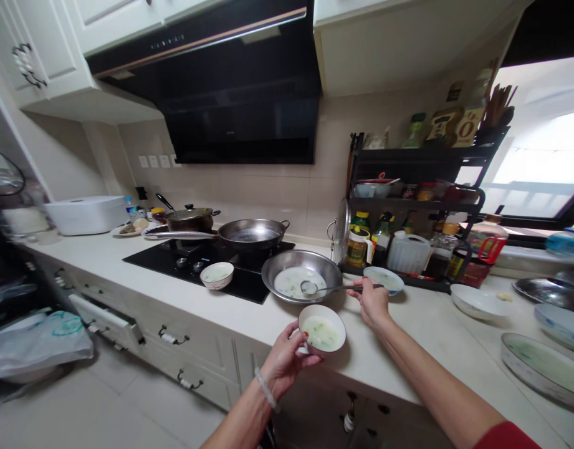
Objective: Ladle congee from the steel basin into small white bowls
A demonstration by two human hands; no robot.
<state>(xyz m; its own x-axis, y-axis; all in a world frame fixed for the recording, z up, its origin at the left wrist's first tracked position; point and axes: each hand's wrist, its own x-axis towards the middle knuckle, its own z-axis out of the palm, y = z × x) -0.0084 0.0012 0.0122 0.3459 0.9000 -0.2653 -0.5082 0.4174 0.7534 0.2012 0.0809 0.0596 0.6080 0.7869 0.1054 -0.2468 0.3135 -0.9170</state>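
Note:
My left hand (289, 358), a bracelet at its wrist, grips a small bowl (322, 330) of pale soup with green bits, held at the counter's front edge. My right hand (371, 302) is closed round the dark handle of a ladle (336, 288). The ladle's head lies in the soup inside a wide steel basin (332, 274), which stands just beyond the small bowl. On the cooktop's front edge, left of the basin, is another small bowl (217, 275) of soup. A further bowl (390, 282) sits behind my right hand.
A frying pan (253, 234) and a lidded pot (190, 219) stand on the black cooktop (240, 284). Right of the basin rises a black rack (408, 202) with bottles. Several dishes, including an oval soup dish (543, 368), occupy the right counter. A drawer (106, 321) juts out at left.

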